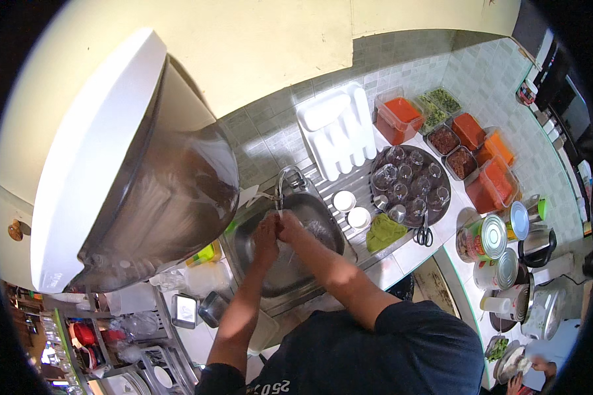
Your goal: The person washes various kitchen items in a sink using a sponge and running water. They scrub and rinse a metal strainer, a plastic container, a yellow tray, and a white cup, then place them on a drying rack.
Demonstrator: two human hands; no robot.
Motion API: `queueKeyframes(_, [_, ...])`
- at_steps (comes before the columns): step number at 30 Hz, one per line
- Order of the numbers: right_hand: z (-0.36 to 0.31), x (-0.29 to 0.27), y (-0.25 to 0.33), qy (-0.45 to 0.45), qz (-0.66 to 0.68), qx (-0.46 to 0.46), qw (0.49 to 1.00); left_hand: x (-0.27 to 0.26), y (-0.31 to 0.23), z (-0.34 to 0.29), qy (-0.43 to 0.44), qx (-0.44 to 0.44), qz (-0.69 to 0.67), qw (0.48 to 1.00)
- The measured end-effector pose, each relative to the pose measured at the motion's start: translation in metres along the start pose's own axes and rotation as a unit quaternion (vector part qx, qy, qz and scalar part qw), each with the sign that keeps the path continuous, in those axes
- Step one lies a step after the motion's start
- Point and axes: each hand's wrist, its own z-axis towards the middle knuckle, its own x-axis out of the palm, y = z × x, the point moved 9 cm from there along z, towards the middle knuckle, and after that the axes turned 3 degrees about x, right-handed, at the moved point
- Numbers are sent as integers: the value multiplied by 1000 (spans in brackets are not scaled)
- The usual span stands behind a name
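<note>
My left hand [265, 238] and my right hand [287, 226] meet under the curved metal faucet [288, 172], above the steel sink [333, 227]. Their fingers are drawn in and pressed close together, the left hand against the right. Whatever may be between them is too small to make out. Light glints on the wet bottom of the basin beside my right forearm. Two white cups [344, 201] stand on the ribbed drainboard right of the basin, with a green cloth [385, 232] near them.
A round dark tray [412, 227] holds several upturned glasses; black-handled scissors [423, 236] lie at its edge. A white cutlery tray [336, 128] leans on the wall. Tubs of red sauce [402, 115] and large cans [493, 236] line the right counter. Another person's hand [542, 363] shows lower right.
</note>
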Motion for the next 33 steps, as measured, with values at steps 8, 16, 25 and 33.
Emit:
queueKeyframes(8, [31,-32,-21,-65,-177,-82,979,16,-5,-22,-123,60,131,982])
queueKeyframes(16, [-29,1,15,-26,-119,-2,993,-4,-24,-35,-211,102,154,960])
queueKeyframes(25, [-108,69,81,-100,-738,-357,564,23,4,4,-7,-37,122,992])
queueKeyframes(33, [-63,33,31,-113,-692,-371,609,4,-32,-27,-186,99,58,976])
